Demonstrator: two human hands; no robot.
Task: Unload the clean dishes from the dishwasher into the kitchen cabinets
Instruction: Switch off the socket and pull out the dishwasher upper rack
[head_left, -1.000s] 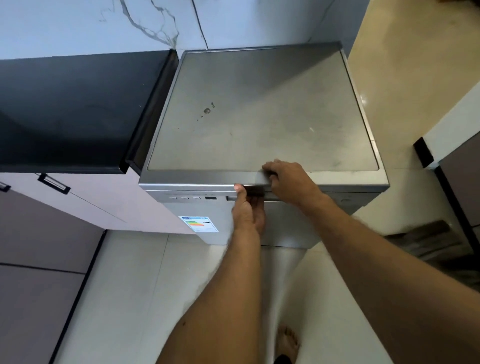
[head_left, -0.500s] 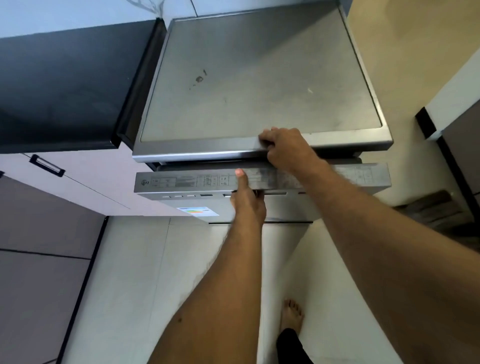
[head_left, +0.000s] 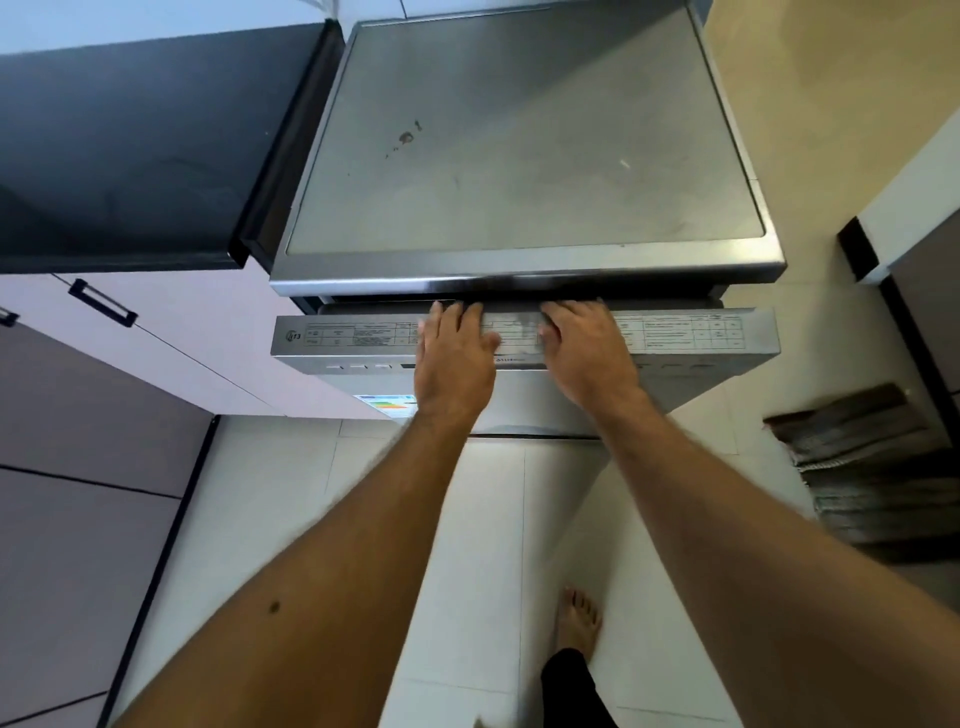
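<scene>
A stainless-steel dishwasher (head_left: 519, 156) stands in front of me, seen from above. Its door (head_left: 701, 338) is tipped open a little, so the printed top edge shows and a dark gap runs under the top rim. My left hand (head_left: 454, 358) and my right hand (head_left: 587, 353) both lie over the middle of that top edge, side by side. Their fingers hook over the edge and the fingertips reach into the gap. The inside of the dishwasher and any dishes are hidden.
A black countertop (head_left: 130, 156) adjoins the dishwasher on the left, above lilac cabinet fronts (head_left: 182, 338) with a black handle (head_left: 101, 304). A grey floor mat (head_left: 872, 467) lies at the right beside another cabinet (head_left: 914, 192). My bare foot (head_left: 579, 618) stands on the white tiles.
The door has tipped further out from the dishwasher. My left hand left the front handle recess and my right hand left the top rim; both now sit on the door's top edge.
</scene>
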